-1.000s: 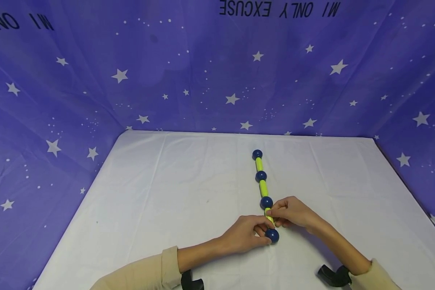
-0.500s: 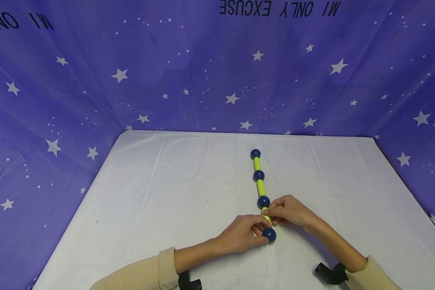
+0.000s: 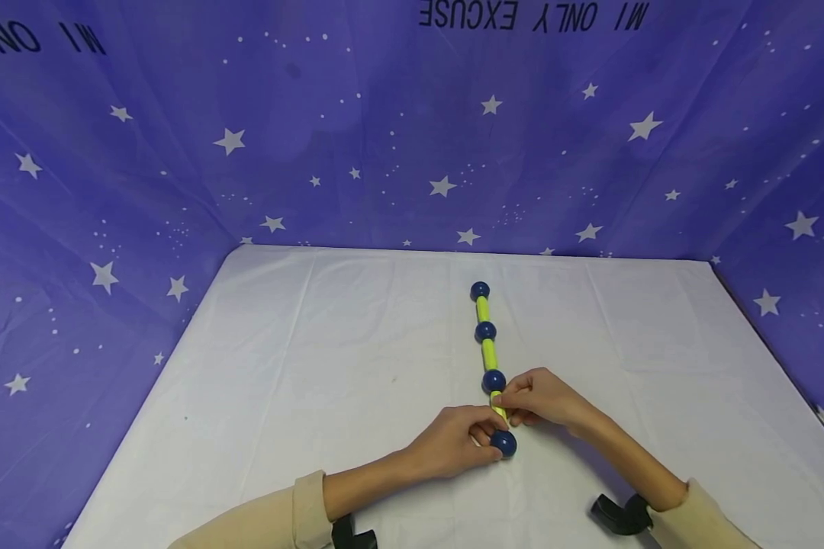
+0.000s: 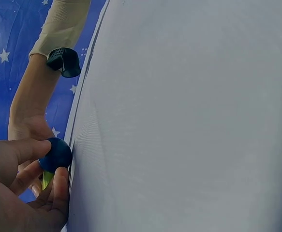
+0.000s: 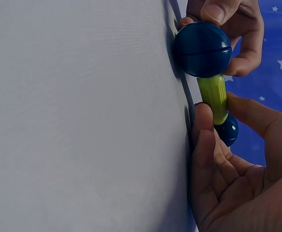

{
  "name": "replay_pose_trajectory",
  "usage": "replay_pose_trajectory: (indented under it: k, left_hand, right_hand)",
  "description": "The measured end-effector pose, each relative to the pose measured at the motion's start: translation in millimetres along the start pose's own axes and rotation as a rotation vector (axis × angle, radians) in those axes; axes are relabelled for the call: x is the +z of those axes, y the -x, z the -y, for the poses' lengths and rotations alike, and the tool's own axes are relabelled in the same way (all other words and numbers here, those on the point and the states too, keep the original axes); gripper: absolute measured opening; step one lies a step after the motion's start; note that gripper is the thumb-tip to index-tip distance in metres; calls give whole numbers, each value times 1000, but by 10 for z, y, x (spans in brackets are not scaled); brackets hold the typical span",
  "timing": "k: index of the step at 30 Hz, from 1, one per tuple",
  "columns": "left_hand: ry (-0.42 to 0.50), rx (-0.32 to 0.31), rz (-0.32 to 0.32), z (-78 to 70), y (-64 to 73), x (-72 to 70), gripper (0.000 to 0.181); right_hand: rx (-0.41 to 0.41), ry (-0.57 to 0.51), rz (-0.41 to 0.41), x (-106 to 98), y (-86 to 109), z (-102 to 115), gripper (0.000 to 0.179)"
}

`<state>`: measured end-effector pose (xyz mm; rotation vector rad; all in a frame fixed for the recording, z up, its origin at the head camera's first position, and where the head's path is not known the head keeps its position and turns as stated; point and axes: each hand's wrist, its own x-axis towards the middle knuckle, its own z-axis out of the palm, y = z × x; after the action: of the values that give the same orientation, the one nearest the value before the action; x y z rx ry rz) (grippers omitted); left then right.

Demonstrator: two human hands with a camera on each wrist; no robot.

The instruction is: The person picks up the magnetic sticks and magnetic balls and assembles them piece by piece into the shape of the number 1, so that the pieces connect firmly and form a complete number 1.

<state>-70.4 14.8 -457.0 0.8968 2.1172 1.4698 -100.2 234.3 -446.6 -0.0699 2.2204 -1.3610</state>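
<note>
A chain of dark blue balls and yellow-green rods lies on the white tabletop, running away from me in the head view. At its near end my left hand [image 3: 456,442] holds the nearest blue ball [image 3: 503,444] between thumb and fingers. My right hand [image 3: 545,400] pinches the nearest yellow-green rod [image 5: 213,96], just beyond that ball. In the right wrist view the rod's end meets the ball. Farther along come another blue ball [image 3: 494,381], a second rod [image 3: 490,354], a ball [image 3: 485,331], a third rod [image 3: 483,309] and the far ball [image 3: 480,290].
The white cloth-covered table [image 3: 329,328] spreads out on both sides of the chain. A purple-blue curtain [image 3: 357,137] with white stars and printed letters stands behind and at both sides. A black wrist-worn device [image 3: 621,515] sits by the right sleeve, another [image 3: 353,534] by the left.
Both hands and the whole chain have shifted slightly to the left. The holds on the near ball and near rod stay the same.
</note>
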Motion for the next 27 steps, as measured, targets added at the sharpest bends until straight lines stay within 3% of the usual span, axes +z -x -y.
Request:
replay_pose_trajectory:
  k: [27]
  left_hand:
    - [20,-24,-55,69,141,-141,26]
  right_hand:
    - [-30,20,10,165,-189,153,23]
